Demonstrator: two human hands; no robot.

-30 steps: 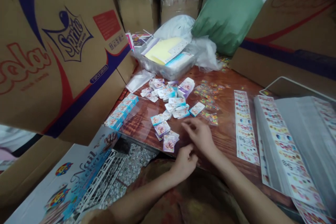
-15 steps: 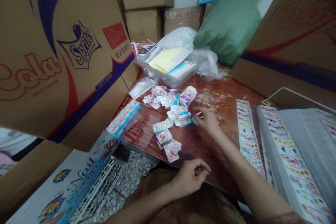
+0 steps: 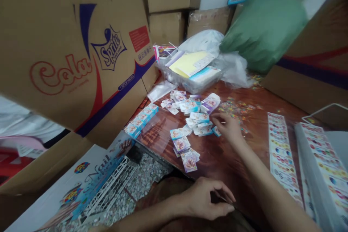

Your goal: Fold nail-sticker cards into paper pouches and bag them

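My right hand (image 3: 228,127) reaches over the wooden table (image 3: 217,159) and closes its fingers on a small blue-and-white packet (image 3: 216,131) at the edge of a loose pile of such packets (image 3: 190,112). My left hand (image 3: 206,199) hovers at the table's near edge with fingers curled into a pinch; what they hold, if anything, is too small to name. A neat row of packets (image 3: 141,119) lies at the table's left side. A few purple packets (image 3: 187,156) sit near the front edge.
A big Cola/Sprite cardboard box (image 3: 73,54) leans on the left. A clear plastic tub (image 3: 193,70) with papers, a white bag and a green bag (image 3: 263,29) stand behind. Sticker strips (image 3: 280,152) and stacked sheets (image 3: 323,166) lie right. A white rack (image 3: 108,192) lies below.
My right hand left my left hand, reached out to the packet pile and closed on a packet. My left hand stayed by the near edge. The view swung left.
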